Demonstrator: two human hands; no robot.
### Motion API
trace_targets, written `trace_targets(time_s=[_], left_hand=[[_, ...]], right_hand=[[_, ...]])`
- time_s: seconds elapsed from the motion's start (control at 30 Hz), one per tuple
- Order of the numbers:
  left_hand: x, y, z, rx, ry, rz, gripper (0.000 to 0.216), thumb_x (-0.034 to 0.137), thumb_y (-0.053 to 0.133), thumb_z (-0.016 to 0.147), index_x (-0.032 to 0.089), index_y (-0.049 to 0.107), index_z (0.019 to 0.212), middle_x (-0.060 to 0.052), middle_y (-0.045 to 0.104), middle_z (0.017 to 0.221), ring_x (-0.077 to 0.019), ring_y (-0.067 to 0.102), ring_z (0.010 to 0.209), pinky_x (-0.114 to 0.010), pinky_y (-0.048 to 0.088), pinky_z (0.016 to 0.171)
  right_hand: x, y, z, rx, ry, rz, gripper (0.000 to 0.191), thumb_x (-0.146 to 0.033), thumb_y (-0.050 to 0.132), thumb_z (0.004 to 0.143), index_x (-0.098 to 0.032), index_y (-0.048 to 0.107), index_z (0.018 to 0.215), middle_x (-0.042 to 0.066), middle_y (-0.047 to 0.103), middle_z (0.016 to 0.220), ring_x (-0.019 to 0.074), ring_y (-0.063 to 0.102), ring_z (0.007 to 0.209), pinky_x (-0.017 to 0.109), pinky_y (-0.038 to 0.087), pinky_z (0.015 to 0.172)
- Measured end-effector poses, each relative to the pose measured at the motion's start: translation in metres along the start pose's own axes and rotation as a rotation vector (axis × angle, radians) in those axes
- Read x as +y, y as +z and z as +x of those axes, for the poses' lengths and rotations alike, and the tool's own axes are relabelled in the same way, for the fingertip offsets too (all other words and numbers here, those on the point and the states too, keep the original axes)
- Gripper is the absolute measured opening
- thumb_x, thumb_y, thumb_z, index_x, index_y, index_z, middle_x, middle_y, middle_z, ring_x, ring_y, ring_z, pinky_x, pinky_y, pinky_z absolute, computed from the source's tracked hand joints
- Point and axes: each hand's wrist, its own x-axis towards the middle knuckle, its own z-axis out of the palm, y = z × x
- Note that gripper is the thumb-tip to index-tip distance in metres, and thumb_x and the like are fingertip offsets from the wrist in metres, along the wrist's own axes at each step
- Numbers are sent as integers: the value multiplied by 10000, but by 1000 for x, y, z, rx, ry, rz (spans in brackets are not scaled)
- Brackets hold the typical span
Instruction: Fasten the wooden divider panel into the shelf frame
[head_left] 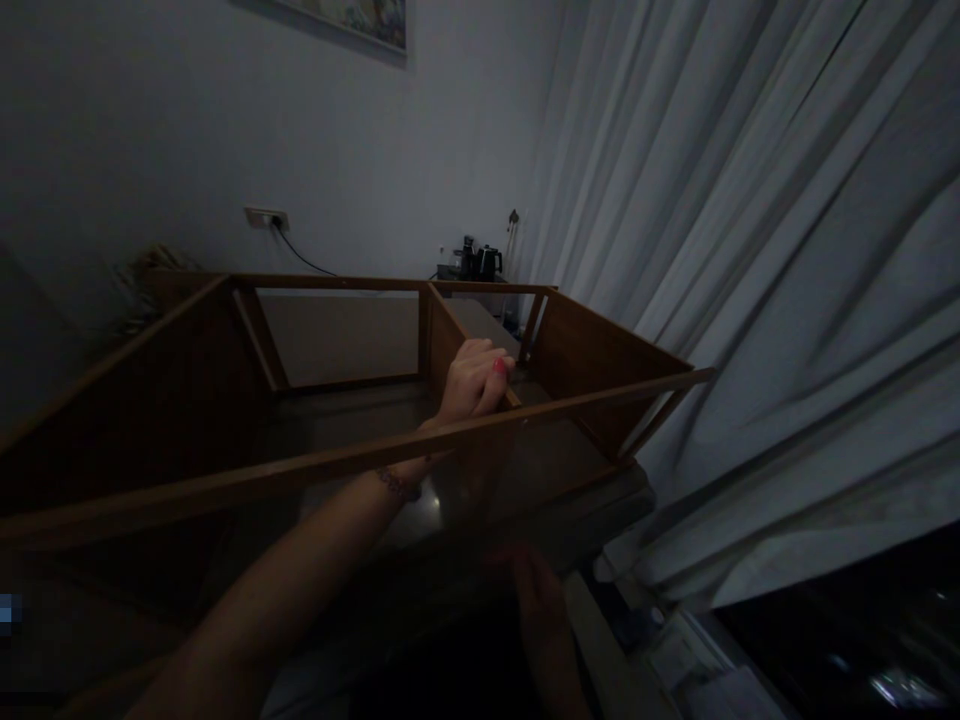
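Observation:
A brown wooden cabinet frame [600, 352] lies open side up on a table. An upright divider panel [442, 345] splits it into two bays. My left hand [474, 380] reaches in over the front rail [300, 470] and is closed over the divider's top edge; a bracelet is on that wrist. My right hand [536, 598] sits low in the dark under the frame's front edge, fingers pointing up toward the underside. The shadow hides whether it grips anything.
White curtains [750, 300] hang close along the right. A grey wall [150, 120] with a socket [265, 217] and cable stands behind. Kettles [480, 262] sit on a far surface. Papers [712, 680] lie at the lower right. The room is dim.

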Motion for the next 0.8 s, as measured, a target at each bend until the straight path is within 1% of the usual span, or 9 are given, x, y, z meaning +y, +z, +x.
trace_targets(time_s=[0.13,0.2,0.37,0.5,0.6,0.7,0.8], left_hand=[[-1,0,0,2,1,0,370,264,165,883,188,277,538,16,323,520,-120,319,572,-307,301,620],[-1,0,0,0,-2,2,367,263,167,882,189,281,541,15,320,520,-123,320,577,-308,298,620],[0,1,-1,13,-11,-15,386,292,142,886,192,282,541,15,319,515,-125,316,565,-308,292,617],[-1,2,-1,7,-25,-18,390,303,133,887,192,264,536,17,300,514,-124,313,561,-309,293,622],[-1,2,-1,5,-12,-12,384,294,142,887,193,279,542,15,308,516,-125,320,566,-310,298,619],[0,1,-1,18,-1,-17,375,282,151,886,193,287,549,13,321,519,-124,326,569,-308,308,625],[0,1,-1,34,-19,-23,370,273,169,886,191,283,544,13,343,526,-118,331,566,-301,316,640]], right_hand=[[0,3,-4,-37,18,-12,295,-347,389,867,-197,634,803,12,666,731,148,626,671,211,468,612],[4,4,-4,-37,-6,-29,290,-337,392,869,-196,634,796,13,666,730,143,623,669,206,467,611],[15,3,-4,-28,-224,-180,228,-276,430,854,-222,649,824,18,655,794,149,609,735,234,475,668],[18,0,-5,-106,-370,-306,224,-204,436,849,-256,642,918,21,644,852,153,599,800,256,485,706],[20,-6,-4,-157,-456,-411,249,-173,438,845,-266,616,993,29,640,895,162,591,842,284,491,737],[21,-14,-2,-140,-544,-499,277,-171,420,855,-271,584,1054,38,637,953,176,577,901,339,476,797],[22,-19,-1,-135,-610,-513,281,-197,397,871,-276,565,1083,38,635,984,174,574,927,350,475,811]])
